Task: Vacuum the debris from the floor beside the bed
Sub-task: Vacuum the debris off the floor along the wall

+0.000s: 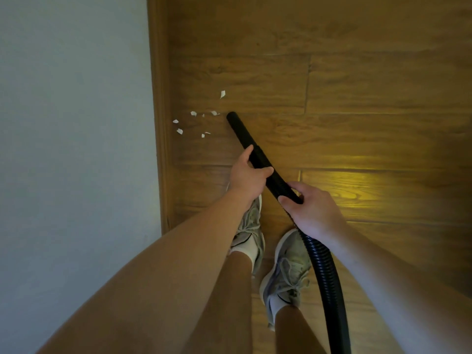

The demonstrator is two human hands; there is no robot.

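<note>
Paper scraps (pixel 193 113), small white bits, are scattered on the wooden floor (pixel 357 98) right along the bed frame (pixel 158 123), with the pale bedsheet (pixel 71 123) filling the left of the view. So the debris is all still out there, nothing looks picked up yet.

The person's got both hands on the black vacuum tube (pixel 245 135). The left hand (pixel 249 172) is wrapped around it further forward, and the right hand (pixel 311 210) grips the back end where the ribbed hose (pixel 329 277) joins on and trails down past the sneakers (pixel 288 267).

The bit that matters is that the tube's long axis runs diagonally from the hands up and left, pointing pretty much straight at the scraps. The open tip sits just beside the nearest scrap, on its right. The rest lie further left toward the bed frame, and one stray piece is a little further ahead. The left hand is the nearer one to the mess, so it'd probably do the steering.

Can't tell if the tip is actually touching the floor. Next move looks like a sweep left across the cluster, going easy since light bits like these could skitter under the frame.
</note>
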